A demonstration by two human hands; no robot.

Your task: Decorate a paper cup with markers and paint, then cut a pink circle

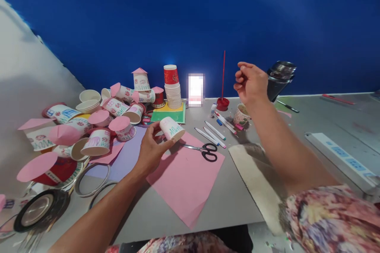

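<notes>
The white cup (171, 128) is at the centre of the frame, tilted, its wide end toward the lower right. The grip of the left hand (151, 148) pinches it between thumb and fingers, above the upper left part of the pink paper (181, 182). The right hand (252, 81) is raised at the upper right, well apart from the cup, fingers curled in and thumb against them; whether it pinches anything small, I cannot tell.

The counter (231, 193) shows its near edge along the bottom, with bare surface between the pink paper and the cloth (252, 170), and more at the far right.

The scissors (204, 150) lie on the pink paper, just right of the white cup, with markers (213, 132) behind. Decorated cups (96, 142) crowd the left, beside the purple paper (130, 148). A cup stack (173, 95) stands behind the white cup. The patterned cup (241, 115) and flask (279, 81) stand near the right arm, and a power strip (341, 158) lies at the right.
</notes>
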